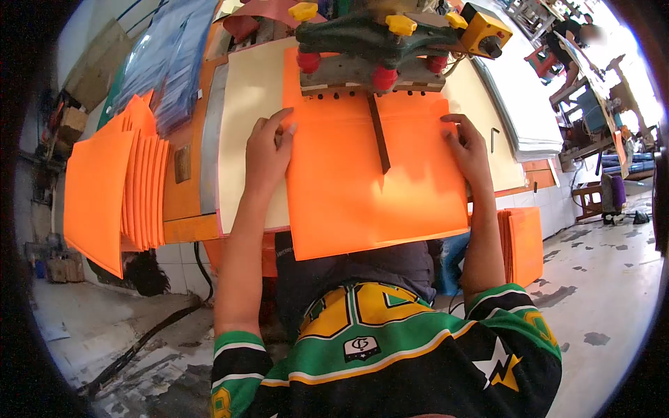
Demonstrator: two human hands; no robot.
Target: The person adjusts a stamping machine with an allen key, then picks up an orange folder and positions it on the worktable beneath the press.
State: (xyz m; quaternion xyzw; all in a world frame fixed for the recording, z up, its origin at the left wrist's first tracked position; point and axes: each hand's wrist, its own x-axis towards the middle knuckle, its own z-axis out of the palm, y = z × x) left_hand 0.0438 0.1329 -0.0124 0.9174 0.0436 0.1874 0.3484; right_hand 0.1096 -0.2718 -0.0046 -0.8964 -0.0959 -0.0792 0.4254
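A wide orange sheet point(334, 202) lies under the machine's head and reaches past the table's front edge toward my lap. My left hand point(268, 153) is at its left edge, thumb and curled fingers closed on the border. At the opposite edge, my right hand point(470, 150) grips the sheet between bent fingers and thumb. Above the sheet's far edge is a dark machine head point(369, 42) with yellow knobs, red pads and a metal block point(348, 76). A narrow dark bar point(378, 132) points from the block toward me over the sheet.
Several orange folded pieces point(115, 188) stand at the left table edge, more point(519, 244) at lower right. Clear plastic point(167, 63) lies far left, a white stack point(523, 125) right. A hex key point(495, 139) rests by my right hand. A person point(566, 45) is in the background.
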